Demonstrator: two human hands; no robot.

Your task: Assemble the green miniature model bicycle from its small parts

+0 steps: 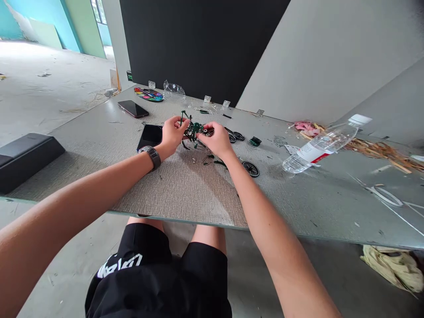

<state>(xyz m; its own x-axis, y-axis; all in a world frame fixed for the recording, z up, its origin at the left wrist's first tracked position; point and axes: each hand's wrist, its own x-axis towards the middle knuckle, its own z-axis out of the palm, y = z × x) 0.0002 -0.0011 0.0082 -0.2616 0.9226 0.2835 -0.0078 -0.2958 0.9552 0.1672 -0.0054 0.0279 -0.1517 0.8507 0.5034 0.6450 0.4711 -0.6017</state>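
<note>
A small dark green model bicycle frame is held just over the table, between both hands. My left hand pinches its left side near an upright green bar. From the right, my right hand grips it with thumb and fingertips; a spoked wheel shows partly beside those fingers. Exactly which piece each fingertip presses is too small to tell. Small spoked wheels lie beyond my right hand, and another black wheel rests by my right forearm. A green block-like part sits farther right.
A clear water bottle leans at the right, near wood shavings. A phone, a paint palette and clear plastic packaging lie at the back left. A black case stands at the left edge. A black panel rises behind.
</note>
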